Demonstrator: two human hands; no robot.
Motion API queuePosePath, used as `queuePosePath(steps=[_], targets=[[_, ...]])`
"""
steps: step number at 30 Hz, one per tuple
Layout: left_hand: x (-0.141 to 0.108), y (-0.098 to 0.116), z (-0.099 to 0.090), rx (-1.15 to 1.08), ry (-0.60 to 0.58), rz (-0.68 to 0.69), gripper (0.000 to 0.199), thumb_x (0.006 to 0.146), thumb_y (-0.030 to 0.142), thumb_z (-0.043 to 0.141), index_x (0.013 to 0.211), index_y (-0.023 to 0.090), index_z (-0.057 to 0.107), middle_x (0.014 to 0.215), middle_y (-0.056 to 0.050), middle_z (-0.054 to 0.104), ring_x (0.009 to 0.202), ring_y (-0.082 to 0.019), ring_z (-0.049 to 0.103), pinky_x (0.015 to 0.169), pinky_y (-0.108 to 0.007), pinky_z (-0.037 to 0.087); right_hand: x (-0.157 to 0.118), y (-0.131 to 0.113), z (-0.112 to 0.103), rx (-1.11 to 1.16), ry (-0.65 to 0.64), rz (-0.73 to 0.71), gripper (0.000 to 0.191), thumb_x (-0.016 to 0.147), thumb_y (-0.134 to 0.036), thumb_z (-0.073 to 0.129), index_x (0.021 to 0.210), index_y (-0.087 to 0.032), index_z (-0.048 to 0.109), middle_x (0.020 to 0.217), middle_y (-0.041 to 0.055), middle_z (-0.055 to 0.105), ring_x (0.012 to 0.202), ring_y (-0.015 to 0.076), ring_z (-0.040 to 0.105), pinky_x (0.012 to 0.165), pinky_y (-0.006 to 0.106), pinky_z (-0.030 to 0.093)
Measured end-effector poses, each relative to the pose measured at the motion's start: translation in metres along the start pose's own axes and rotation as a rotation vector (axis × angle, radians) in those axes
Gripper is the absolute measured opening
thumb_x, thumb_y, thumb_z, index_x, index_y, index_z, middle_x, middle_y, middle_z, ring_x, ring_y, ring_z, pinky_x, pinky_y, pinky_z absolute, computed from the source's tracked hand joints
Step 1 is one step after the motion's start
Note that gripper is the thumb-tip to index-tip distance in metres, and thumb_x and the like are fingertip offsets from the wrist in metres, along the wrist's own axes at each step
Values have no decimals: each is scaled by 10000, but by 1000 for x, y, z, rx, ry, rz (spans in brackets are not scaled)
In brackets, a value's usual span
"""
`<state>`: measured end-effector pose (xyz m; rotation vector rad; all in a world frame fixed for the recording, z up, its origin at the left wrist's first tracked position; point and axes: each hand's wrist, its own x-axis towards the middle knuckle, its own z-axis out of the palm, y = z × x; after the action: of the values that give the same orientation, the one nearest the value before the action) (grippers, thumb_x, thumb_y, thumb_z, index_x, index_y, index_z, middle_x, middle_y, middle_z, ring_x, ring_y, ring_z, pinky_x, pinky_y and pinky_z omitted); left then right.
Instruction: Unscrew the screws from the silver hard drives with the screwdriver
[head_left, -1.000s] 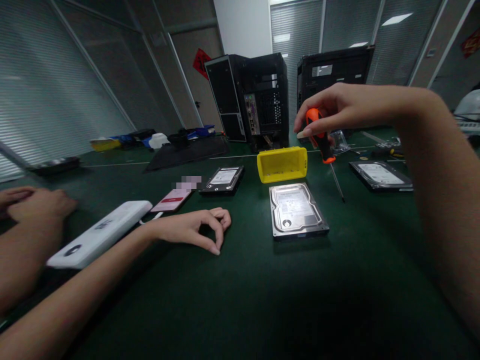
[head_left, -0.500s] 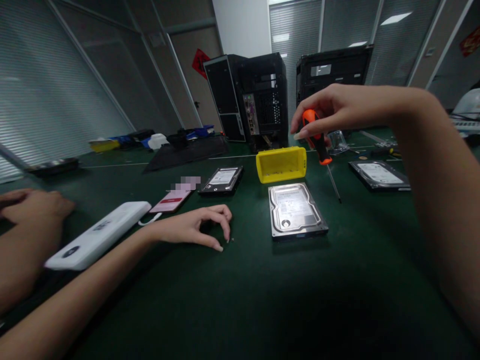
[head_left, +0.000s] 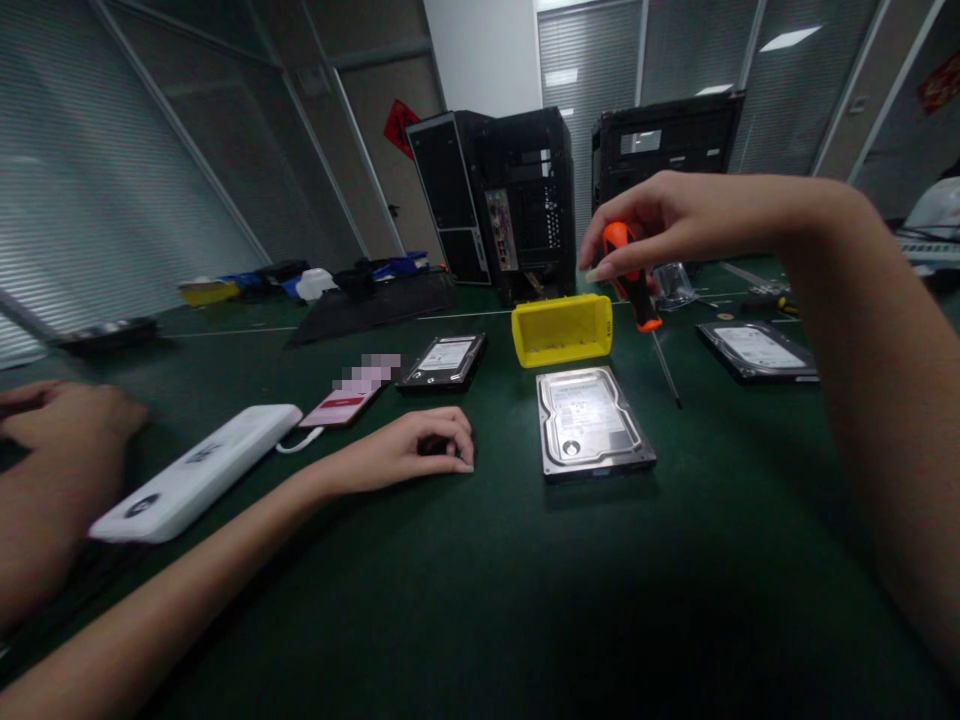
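Note:
On the green table, my left hand has thumb and forefinger pressed together in a pinch. Whatever lies between those fingertips is too small or hidden to make out. My right hand, raised at the right, is wrapped round the orange and black handle of a screwdriver, whose shaft slants down with its tip to the right of a silver hard drive. That drive lies flat, label up, between my hands. Just behind it a yellow bin rests on its side, its opening towards me, with several tiny bits inside.
Other hard drives lie at back left and right. A white power bank with a cable and a pink phone lie beside my left forearm. Another person's hands rest at far left. Computer cases stand behind.
My left hand's thumb and forefinger have closed together over the spot where a tiny loose piece lay; that piece is now out of sight. My right hand and the screwdriver have barely moved.

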<state>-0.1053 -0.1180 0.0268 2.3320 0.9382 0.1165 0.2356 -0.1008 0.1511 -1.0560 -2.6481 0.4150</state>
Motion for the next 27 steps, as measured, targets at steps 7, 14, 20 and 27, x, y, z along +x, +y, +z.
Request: queuePosePath(steps=[7,14,20,27], targets=[[7,11,14,-77,95,36,165,871,323,497,889,180,576,975,-27,507,920,-159,502,837,-295,410,0,1,3,15,36,-3,428,762,-495,531,1077,-213,593,900,16,618,749,119,574,594,227,437],[18,33,40,-126,126,31,186,896,343,438,888,172,511,908,-19,497,848,-149,483,772,-278,408,-1,1,0,74,17,-17,434,756,-469,558,1104,-211,580,964,41,629,794,140,593,646,251,475],[45,47,59,-196,497,16,172,894,339,428,912,173,471,769,6,477,693,-117,455,638,-244,391,1,-3,4,93,27,-92,411,726,-439,598,1066,-209,614,942,27,632,800,136,604,659,246,472],[64,54,64,-402,579,38,151,852,301,518,926,170,525,833,-25,599,767,-139,566,690,-261,446,-7,-16,1,113,30,-110,456,736,-416,597,1144,-216,569,1008,28,623,838,137,611,688,249,487]])
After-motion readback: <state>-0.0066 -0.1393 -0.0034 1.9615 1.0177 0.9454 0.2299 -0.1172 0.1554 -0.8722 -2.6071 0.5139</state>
